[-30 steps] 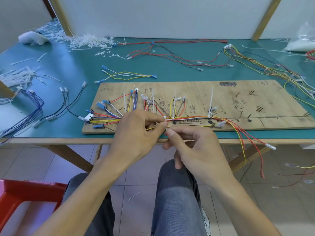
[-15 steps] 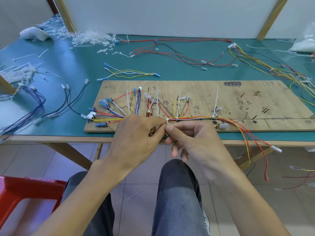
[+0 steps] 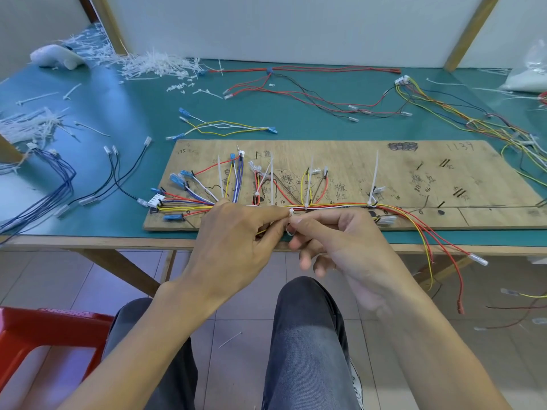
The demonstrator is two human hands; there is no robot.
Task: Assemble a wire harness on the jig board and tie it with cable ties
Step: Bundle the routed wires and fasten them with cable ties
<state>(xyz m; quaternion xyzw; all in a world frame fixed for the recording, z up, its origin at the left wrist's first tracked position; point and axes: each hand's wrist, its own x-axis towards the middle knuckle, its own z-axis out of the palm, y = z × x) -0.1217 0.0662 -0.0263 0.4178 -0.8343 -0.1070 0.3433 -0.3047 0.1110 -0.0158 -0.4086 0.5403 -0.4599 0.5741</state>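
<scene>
Pinching cable tie [image 3: 290,214] with left hand [image 3: 236,235] and right hand [image 3: 343,244]; wire bundle [image 3: 340,206] runs left-right, just beyond both.

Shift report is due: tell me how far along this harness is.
Done: branches lie routed on the jig board, and several upright ties already cinch the trunk. In hand: the left hand and right hand pinch a cable tie by the trunk. Left: tie tails stand untrimmed, and the red and yellow wires hang untied off the table.
</scene>
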